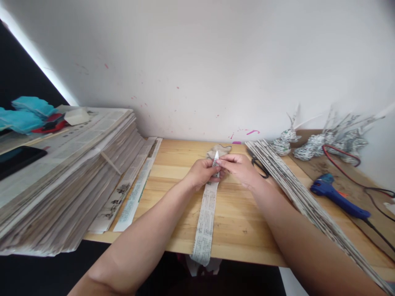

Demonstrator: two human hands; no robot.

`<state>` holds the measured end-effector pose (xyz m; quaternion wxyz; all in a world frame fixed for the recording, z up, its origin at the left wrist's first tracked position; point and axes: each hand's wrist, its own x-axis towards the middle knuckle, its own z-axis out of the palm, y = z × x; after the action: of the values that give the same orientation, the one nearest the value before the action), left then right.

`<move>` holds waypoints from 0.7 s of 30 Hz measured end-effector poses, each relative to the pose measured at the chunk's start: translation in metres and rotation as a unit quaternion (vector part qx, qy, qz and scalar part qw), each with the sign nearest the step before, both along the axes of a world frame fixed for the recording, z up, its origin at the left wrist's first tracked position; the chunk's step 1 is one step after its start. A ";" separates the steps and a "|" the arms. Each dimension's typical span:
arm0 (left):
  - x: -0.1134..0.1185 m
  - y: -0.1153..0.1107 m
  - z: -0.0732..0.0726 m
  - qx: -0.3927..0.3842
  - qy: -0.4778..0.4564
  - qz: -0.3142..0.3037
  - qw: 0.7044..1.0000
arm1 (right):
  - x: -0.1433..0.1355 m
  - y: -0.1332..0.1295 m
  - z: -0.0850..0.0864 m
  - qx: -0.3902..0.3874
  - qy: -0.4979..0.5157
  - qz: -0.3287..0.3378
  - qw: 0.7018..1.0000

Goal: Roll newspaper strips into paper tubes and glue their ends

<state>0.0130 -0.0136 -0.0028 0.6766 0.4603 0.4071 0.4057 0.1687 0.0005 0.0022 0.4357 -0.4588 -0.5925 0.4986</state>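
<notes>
A long newspaper strip (206,213) runs down the middle of the wooden table, its near end hanging over the front edge. Its far end narrows to a white point between my hands. My left hand (203,172) is closed around the strip from the left, some fingers hidden beneath it. My right hand (237,166) pinches the strip's folded part from the right, thumb and forefinger near the point. Just beyond the fingers lies a crumpled beige cloth (219,149).
Tall newspaper stack (101,172) on the left, holding a phone (21,159) and blue items (31,113). Cut strips (138,191) lie beside it. Rolled paper sticks (296,193), black scissors (261,167), a blue glue gun (338,197) and woven paper figures (284,142) are right.
</notes>
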 end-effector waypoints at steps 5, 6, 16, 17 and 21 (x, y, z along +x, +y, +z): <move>0.003 0.000 -0.001 0.001 -0.006 0.007 1.000 | -0.007 -0.001 -0.001 -0.017 0.030 -0.039 0.999; 0.004 -0.001 0.000 0.000 -0.003 0.012 1.000 | -0.008 -0.002 -0.002 -0.019 0.040 -0.045 0.998; 0.006 -0.002 0.003 -0.011 0.048 0.058 0.997 | -0.011 -0.003 -0.003 -0.042 0.076 -0.028 0.996; 0.006 -0.002 0.002 -0.011 0.052 0.059 0.997 | -0.010 -0.002 -0.003 -0.034 0.072 -0.025 0.996; 0.005 -0.001 0.001 -0.012 0.055 0.058 0.997 | -0.009 0.000 -0.006 0.011 0.038 -0.027 0.999</move>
<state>0.0184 -0.0145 -0.0020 0.6343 0.4488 0.4745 0.4136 0.1598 0.0004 -0.0038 0.4759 -0.4510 -0.5682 0.4973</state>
